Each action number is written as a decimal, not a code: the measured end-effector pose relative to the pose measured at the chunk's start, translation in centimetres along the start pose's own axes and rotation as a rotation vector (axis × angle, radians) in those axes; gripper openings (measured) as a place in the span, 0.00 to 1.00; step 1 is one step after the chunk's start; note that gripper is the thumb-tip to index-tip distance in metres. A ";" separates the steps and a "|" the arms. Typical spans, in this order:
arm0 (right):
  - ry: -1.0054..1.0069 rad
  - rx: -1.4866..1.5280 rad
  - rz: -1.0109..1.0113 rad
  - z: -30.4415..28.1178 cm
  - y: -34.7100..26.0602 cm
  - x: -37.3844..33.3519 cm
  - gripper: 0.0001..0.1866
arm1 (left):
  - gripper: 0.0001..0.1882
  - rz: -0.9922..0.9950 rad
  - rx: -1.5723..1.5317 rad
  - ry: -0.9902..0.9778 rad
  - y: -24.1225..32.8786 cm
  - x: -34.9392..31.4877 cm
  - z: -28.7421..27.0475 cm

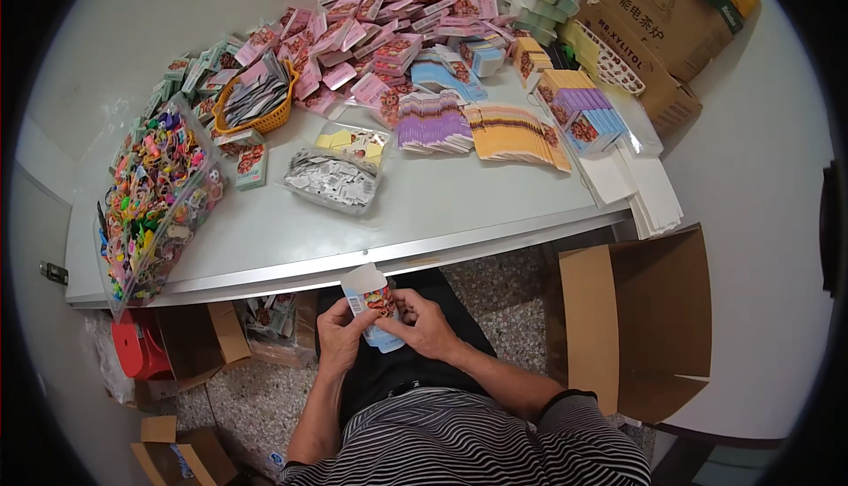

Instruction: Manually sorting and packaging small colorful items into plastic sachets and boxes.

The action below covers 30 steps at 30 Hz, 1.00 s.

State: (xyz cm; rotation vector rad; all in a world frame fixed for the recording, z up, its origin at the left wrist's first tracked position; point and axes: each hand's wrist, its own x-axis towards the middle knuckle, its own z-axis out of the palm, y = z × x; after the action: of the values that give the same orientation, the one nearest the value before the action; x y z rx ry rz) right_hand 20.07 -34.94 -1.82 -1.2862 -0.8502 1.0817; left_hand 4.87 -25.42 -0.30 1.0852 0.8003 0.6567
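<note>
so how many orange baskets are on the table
1: the orange basket sits at the table's far left, among the pink packets. Others may be hidden under piles.

Small packet in my hands (380,327), below a table (459,212) stacked with packaging.

I hold a small blue-and-white carton (369,296), flap open. On the table: pink packets (371,36) heaped at the back, purple (431,122) and orange (517,133) flat stacks fanned mid-table, a clear bag of white sachets (334,181), brown cartons (658,18) far right, an open brown box (636,318) beside me.
</note>
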 end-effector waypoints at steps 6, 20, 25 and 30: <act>0.073 0.132 -0.070 0.5 1.3 0.7 0.12 | 0.13 0.010 -0.036 0.091 -1.0 0.0 0.0; 0.279 0.059 -0.038 2.2 7.1 0.8 0.08 | 0.40 0.200 -0.070 0.169 -5.6 0.3 -1.7; 0.079 0.111 -0.094 2.0 6.6 0.6 0.26 | 0.42 0.217 0.079 0.061 -5.7 0.1 -2.8; -0.032 0.079 -0.147 1.9 7.8 1.4 0.30 | 0.37 0.116 -0.048 -0.066 -5.3 -0.1 -4.6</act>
State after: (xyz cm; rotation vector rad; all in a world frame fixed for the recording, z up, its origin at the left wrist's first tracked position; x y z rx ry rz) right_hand 17.57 -33.31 -9.40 -1.1253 -0.9031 1.0117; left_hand 1.43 -24.94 -6.37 1.1093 0.6657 0.7304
